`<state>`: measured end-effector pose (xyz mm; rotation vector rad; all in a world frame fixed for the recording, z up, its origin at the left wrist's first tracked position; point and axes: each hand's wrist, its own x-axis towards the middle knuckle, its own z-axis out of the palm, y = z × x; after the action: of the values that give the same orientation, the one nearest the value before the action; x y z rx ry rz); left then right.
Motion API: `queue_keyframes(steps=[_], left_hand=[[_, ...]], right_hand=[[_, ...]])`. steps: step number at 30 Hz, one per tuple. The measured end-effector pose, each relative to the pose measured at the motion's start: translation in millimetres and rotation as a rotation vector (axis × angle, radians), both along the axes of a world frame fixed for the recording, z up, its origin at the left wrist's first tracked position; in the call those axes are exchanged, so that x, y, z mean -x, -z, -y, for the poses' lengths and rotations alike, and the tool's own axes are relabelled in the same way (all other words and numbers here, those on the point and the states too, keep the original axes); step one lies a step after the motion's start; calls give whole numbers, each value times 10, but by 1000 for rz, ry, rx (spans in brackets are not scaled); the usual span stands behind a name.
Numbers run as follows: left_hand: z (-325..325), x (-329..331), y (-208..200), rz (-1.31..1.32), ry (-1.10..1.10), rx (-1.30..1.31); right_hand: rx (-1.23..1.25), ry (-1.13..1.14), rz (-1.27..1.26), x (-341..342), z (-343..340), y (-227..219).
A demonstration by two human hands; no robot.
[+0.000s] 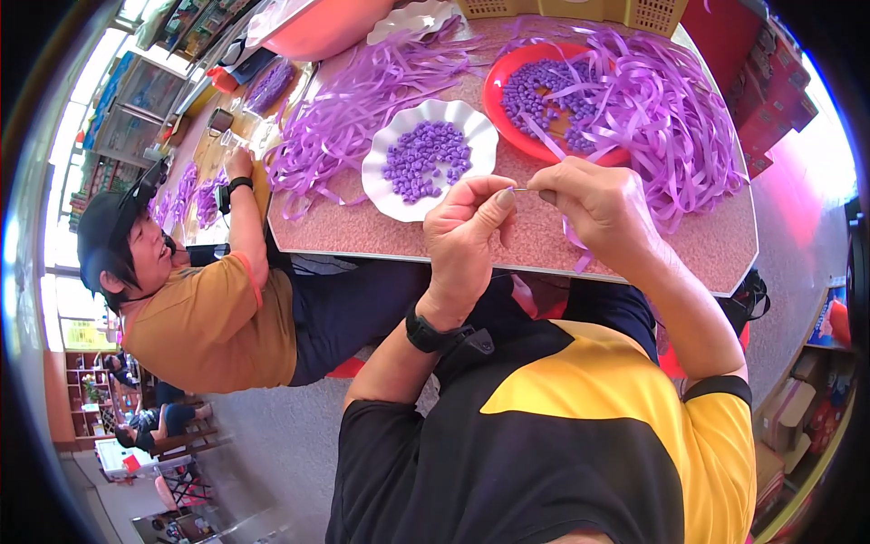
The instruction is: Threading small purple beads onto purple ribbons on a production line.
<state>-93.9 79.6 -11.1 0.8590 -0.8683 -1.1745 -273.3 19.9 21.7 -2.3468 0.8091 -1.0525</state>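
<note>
Over the table's near edge, my left hand (pixel 471 227) and my right hand (pixel 598 204) meet fingertip to fingertip. A thin needle-like rod (pixel 522 189) spans the small gap between them, pinched by my right thumb and fingers. My left thumb and forefinger are closed at its other end, on a tiny purple bit I cannot make out. Just beyond my left hand, a white scalloped plate (pixel 374 178) holds many purple beads (pixel 424 156). Past my right hand stands a red plate (pixel 497 104) with more purple beads, partly covered by lilac ribbons (pixel 675 127).
More lilac ribbons (pixel 335 127) lie across the table (pixel 344 231) at left. A pink basin (pixel 317 32), another white plate (pixel 408 20) and a yellow crate (pixel 580 9) stand at the back. A co-worker (pixel 208 308) sits at my left. Boxes (pixel 788 412) are stacked at right.
</note>
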Motion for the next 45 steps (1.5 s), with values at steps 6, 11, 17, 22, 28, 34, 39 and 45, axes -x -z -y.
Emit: queue_keyframes(steps=[6,11,17,22,28,34,39,45], left_hand=[[-4,-8,21,43,-23,29],[12,-47,83,95,-31,75],[13,-38,98,226,-56,134],[10,-22,30,154,-41,149],[12,14,35,100,-54,144],[22,23,15,48,-15,88],[43,0,47,61,8,87],[43,-46,-20,180,-26,71]], right_hand=[[-32,-39,45,-10,41,24],[-103,-110,123,-13,69,115],[-115,-79,137,-25,47,139],[-258,-110,236,-19,41,116],[-368,-143,254,-5,30,128],[-304,-127,243,-4,39,173],[-138,-33,148,-37,-1,174],[-315,-108,272,-33,-14,89]])
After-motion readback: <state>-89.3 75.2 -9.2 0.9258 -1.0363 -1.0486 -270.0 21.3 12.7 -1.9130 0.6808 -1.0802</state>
